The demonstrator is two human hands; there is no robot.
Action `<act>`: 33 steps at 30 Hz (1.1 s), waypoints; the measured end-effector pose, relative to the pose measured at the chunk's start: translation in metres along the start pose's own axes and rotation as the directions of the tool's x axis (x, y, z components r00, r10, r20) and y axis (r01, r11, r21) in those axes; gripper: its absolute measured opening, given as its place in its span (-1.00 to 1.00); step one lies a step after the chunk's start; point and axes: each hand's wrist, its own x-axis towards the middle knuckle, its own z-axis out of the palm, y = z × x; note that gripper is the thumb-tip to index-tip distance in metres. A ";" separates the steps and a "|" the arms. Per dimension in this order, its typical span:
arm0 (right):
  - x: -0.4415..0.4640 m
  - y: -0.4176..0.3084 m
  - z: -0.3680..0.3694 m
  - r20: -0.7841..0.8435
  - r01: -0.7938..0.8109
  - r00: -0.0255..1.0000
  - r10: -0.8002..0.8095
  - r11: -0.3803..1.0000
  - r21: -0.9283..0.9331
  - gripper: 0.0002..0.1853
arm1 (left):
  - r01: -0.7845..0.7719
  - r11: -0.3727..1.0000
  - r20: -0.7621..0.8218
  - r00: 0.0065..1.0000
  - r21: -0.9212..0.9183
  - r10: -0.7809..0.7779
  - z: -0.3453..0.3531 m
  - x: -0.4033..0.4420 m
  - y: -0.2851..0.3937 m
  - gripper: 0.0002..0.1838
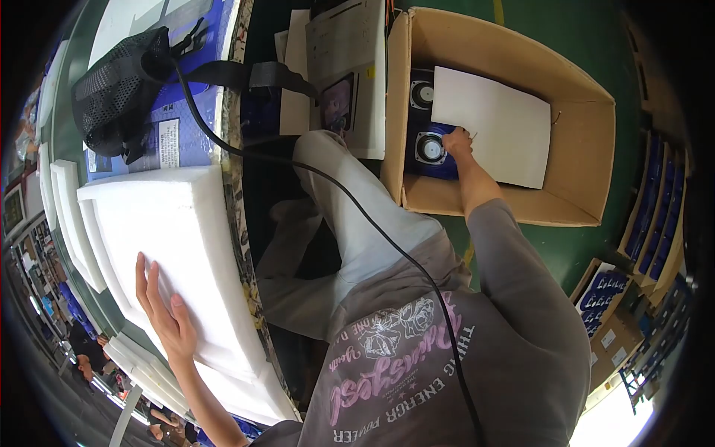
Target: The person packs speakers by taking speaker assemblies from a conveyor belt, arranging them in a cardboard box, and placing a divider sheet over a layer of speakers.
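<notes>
My left hand (167,320) rests flat, fingers spread, on a white foam packing piece (167,223) that lies on the bench. On the other side, my right hand (458,141) reaches into an open cardboard box (585,160). Its fingers are curled at the edge of a white sheet (499,127), beside a blue item with a round, silver, speaker-like disc (430,148). What those fingers pinch is hidden. A second round disc (422,94) shows further up in the box, and the sheet covers much of the contents.
A black mesh bag (123,93) with a strap sits on blue packaging on the bench. A black cable (357,208) runs across my lap. More white foam pieces (74,223) lie at the bench's far side. Boxes holding blue items (655,216) stand at right.
</notes>
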 end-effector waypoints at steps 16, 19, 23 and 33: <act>0.033 -0.007 0.024 0.319 0.546 0.761 -0.565 0.823 0.154 -0.43 | 0.004 1.000 0.005 1.000 -0.007 -0.004 0.004 -0.002 -0.008 -0.45; 0.023 -0.024 0.012 0.250 0.491 0.855 -0.455 0.865 -0.106 -0.52 | 0.014 1.000 0.016 1.000 -0.013 -0.014 0.002 -0.002 -0.006 -0.44; -0.006 -0.071 -0.048 0.034 0.254 0.967 -0.252 0.953 -0.167 -0.59 | 0.028 0.999 0.039 0.999 -0.026 -0.027 0.002 -0.002 -0.008 -0.44; 0.046 -0.090 -0.006 0.030 0.104 0.994 -0.103 0.857 -0.505 -0.56 | 0.047 0.998 0.111 0.993 -0.049 -0.041 -0.003 -0.010 -0.017 -0.42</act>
